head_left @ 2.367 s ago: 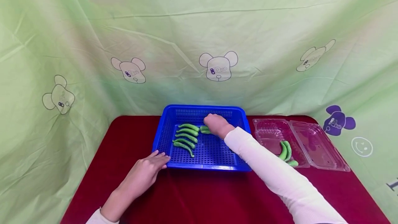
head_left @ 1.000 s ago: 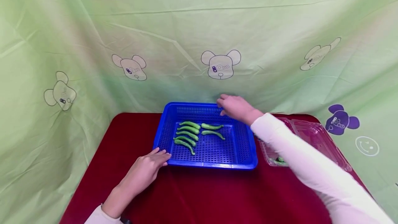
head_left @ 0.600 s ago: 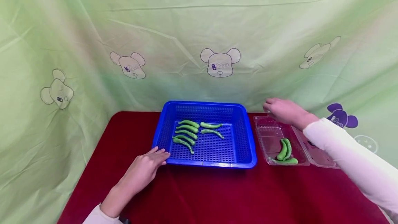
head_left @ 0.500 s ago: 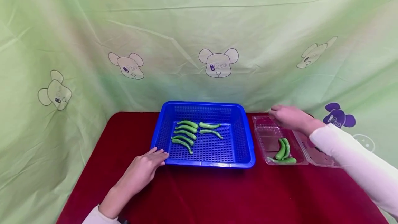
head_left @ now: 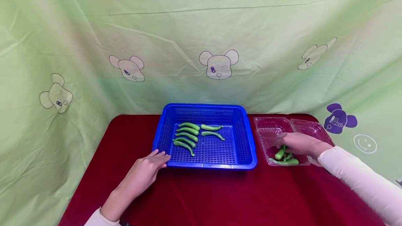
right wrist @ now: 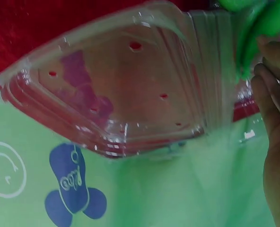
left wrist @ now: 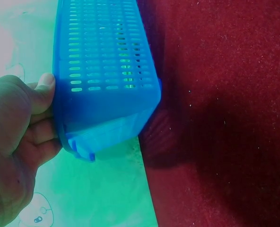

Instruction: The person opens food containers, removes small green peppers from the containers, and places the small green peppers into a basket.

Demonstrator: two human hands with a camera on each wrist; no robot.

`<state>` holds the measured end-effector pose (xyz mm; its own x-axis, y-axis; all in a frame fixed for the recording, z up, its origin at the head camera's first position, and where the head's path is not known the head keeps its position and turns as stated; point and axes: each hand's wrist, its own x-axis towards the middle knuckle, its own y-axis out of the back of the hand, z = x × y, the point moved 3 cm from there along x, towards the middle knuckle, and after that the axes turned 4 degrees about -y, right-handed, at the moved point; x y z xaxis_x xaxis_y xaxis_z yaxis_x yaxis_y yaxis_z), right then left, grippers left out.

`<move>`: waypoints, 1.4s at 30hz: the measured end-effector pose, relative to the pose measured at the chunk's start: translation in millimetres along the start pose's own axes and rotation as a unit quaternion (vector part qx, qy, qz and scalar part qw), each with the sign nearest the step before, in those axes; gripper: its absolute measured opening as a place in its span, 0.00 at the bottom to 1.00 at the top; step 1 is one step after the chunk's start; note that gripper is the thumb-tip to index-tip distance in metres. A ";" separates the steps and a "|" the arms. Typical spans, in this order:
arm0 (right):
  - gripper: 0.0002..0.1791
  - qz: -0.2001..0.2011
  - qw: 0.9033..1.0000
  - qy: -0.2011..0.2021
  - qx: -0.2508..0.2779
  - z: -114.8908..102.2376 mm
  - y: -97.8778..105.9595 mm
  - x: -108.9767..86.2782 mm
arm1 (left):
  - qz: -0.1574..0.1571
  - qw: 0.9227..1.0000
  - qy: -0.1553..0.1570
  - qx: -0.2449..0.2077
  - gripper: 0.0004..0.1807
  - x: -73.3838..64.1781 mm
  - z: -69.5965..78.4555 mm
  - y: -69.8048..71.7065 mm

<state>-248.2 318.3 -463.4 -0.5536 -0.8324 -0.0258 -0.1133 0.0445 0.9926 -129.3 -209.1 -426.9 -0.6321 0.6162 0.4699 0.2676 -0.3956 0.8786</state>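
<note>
In the head view a blue plastic basket (head_left: pixel 204 166) stands on the table. Inside it, several green chili peppers (head_left: pixel 187 134) lie in a left column, with two more peppers (head_left: pixel 211 133) to their right. My left hand (head_left: pixel 146 170) holds the basket's near left corner. The left wrist view shows the thumb (left wrist: pixel 46 80) at the rim and the other fingers bent against it. My right hand (head_left: pixel 295 143) is over a clear plastic clamshell box (head_left: pixel 268 128), fingers around the upper end of a green pepper (head_left: pixel 279 154) without closing on it. Other peppers (head_left: pixel 292 162) lie below, partly hidden.
The box's lid (right wrist: pixel 130 80) is folded out to the right, with small holes in it. A dark red cloth (head_left: pixel 201 198) covers the table. Behind and at the sides hangs a light green curtain (head_left: pixel 176 37) printed with mouse heads.
My right hand has laid a pepper down in the basket's right column, withdrawn over the far rim, moved right and lowered into the clear box. The left hand stays at the basket corner.
</note>
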 end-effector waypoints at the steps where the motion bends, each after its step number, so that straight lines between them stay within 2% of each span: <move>1: 0.21 0.013 1.000 0.013 -0.008 -0.1 -2.7 -1.2 | -0.001 1.000 -0.001 0.000 0.13 0.1 -0.1 -0.1; 4: 0.22 0.038 0.998 0.029 -0.027 -1.5 -7.1 -3.3 | -0.003 1.000 -0.002 0.000 0.13 0.2 -0.3 -0.4; 7: 0.22 0.045 0.998 0.028 -0.034 -2.2 -9.9 -2.6 | -0.003 1.000 -0.001 -0.001 0.13 0.0 -0.7 -0.3; 14: 0.19 0.027 1.000 0.011 -0.005 -5.1 -12.4 4.2 | -0.005 1.000 0.002 -0.001 0.12 -0.7 -1.4 -0.6; 19: 0.17 0.003 0.999 -0.030 0.013 -4.5 -10.4 5.7 | -0.006 1.000 -0.001 -0.002 0.13 -0.3 -1.2 -0.8; 21: 0.16 0.002 0.999 -0.043 0.013 -3.7 -6.2 7.3 | -0.007 1.000 -0.003 -0.002 0.13 -0.2 -1.1 -0.7; 30: 0.17 0.068 0.996 -0.058 -0.029 -0.1 29.2 26.2 | -0.006 1.000 -0.002 0.003 0.12 0.2 -0.7 0.6; 37: 0.10 0.061 0.992 -0.107 -0.008 -1.4 54.6 52.9 | -0.006 1.000 -0.001 -0.001 0.12 -0.3 -1.1 -0.1; 42: 0.09 0.084 0.992 -0.091 -0.010 -5.0 70.5 74.2 | -0.004 1.000 -0.005 -0.001 0.13 0.0 -1.5 0.5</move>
<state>-293.2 256.9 -394.7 -0.7039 -0.7000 0.1206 0.0088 0.1612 0.9869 -130.3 -210.3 -426.6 -0.6268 0.6265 0.4633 0.2601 -0.3922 0.8823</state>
